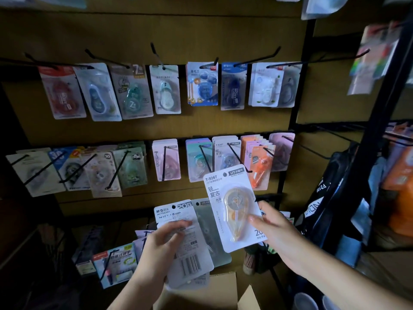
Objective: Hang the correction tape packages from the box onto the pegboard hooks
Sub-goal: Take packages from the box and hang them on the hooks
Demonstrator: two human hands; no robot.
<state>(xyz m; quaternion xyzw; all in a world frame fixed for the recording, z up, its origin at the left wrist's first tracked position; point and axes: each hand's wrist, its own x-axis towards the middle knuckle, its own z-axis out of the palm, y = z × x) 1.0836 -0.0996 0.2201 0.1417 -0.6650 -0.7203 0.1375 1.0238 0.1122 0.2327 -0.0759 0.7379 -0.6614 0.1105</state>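
Ahead, right hand [273, 229] pinching orange correction tape package [232, 209], left hand [161, 240] gripping package stack [190, 249], crowded pegboard hooks [237, 157], box [201, 294] below

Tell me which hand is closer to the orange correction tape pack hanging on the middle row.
Right. The right hand holds a white T-9267 package just below the orange pack; the left hand grips a stack of packages farther down-left.

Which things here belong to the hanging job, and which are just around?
In the job: T-9267 package in right hand; package stack in left hand; cardboard box; matching T-9267 hook.

Just around: black bag; orange packages at right.
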